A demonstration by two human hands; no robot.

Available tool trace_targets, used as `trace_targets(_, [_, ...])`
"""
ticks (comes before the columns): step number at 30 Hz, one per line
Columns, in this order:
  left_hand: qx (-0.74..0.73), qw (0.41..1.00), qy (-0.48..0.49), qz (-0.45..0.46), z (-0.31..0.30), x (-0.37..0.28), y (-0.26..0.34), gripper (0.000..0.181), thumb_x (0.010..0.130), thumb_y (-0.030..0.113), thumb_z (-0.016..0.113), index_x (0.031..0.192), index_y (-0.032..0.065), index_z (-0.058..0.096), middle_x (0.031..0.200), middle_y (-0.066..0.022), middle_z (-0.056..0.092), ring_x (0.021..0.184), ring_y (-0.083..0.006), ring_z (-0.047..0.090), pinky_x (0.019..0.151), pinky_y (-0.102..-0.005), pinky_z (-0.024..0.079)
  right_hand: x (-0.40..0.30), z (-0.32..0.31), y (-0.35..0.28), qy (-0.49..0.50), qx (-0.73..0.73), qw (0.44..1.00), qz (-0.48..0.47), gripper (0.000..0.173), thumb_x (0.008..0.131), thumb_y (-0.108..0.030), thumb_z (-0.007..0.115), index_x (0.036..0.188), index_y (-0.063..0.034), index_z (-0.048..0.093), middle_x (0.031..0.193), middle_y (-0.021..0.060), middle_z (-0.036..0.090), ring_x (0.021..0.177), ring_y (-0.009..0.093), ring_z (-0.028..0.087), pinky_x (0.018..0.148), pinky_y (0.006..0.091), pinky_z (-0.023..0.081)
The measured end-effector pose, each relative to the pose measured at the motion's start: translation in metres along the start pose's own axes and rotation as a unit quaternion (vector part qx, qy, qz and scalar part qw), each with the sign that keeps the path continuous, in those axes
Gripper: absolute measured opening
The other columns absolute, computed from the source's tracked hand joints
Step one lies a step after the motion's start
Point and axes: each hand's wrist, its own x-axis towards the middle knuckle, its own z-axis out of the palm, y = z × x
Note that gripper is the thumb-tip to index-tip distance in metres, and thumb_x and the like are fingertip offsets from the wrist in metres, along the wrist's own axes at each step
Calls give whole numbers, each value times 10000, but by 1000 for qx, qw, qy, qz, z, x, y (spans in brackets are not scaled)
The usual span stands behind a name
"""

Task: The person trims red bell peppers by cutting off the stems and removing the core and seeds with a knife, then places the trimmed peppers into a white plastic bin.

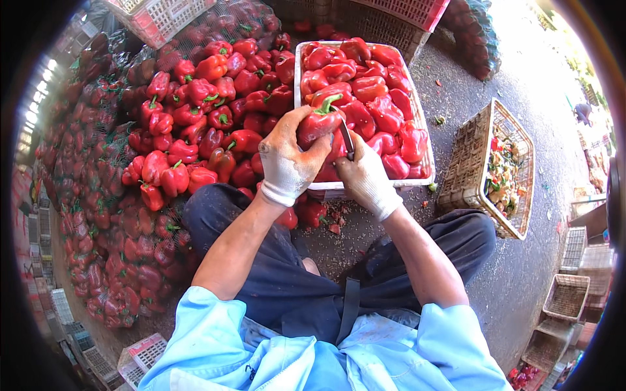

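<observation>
My left hand, in a stained white knit glove, holds a red bell pepper with its green stem up. In my right hand, gloved too, is a small knife; its blade is up against the pepper's right side near the stem. Both hands are over the near part of a white plastic crate heaped with red peppers, many showing no stem. Left of it lies a large loose pile of whole red peppers with green stems.
Net sacks of red peppers lie at the left. On the right, a tilted plastic crate holds pepper cores and stems. Seeds and scraps litter the floor between my legs. Other crates stand at the far right, more at the top.
</observation>
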Motion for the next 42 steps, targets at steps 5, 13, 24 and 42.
trace_targets(5, [-66,996,-30,-44,1,-9,4,411,840,58,842,1228,2,718,1079,-135,789,965,-203,777,872,-345,614,-18,-11,-8,-65,-19,996,60,433,956,-95,620,1371,25,589,939,183,740,824,275,730,797,425,581])
trace_targets(13, [1,998,24,58,10,2,1,386,862,69,859,1213,10,710,1075,-138,773,919,-251,778,835,-371,616,6,-16,-8,-57,43,997,37,442,936,-81,603,1367,19,606,853,109,695,655,180,666,613,342,553])
trace_targets(24, [-225,958,109,-140,7,20,-30,297,942,31,802,1209,-13,679,1095,-53,729,978,-106,681,898,-284,575,-47,-40,-12,-71,27,993,88,337,1006,-180,699,1286,9,688,845,86,697,791,134,632,745,346,537])
trace_targets(42, [-418,858,-113,-276,-7,14,4,245,959,41,747,1192,-9,692,1075,-33,740,994,-76,688,943,-251,566,43,-71,-26,-107,356,919,132,540,964,-267,791,1400,20,656,1181,76,760,1034,113,726,910,286,599])
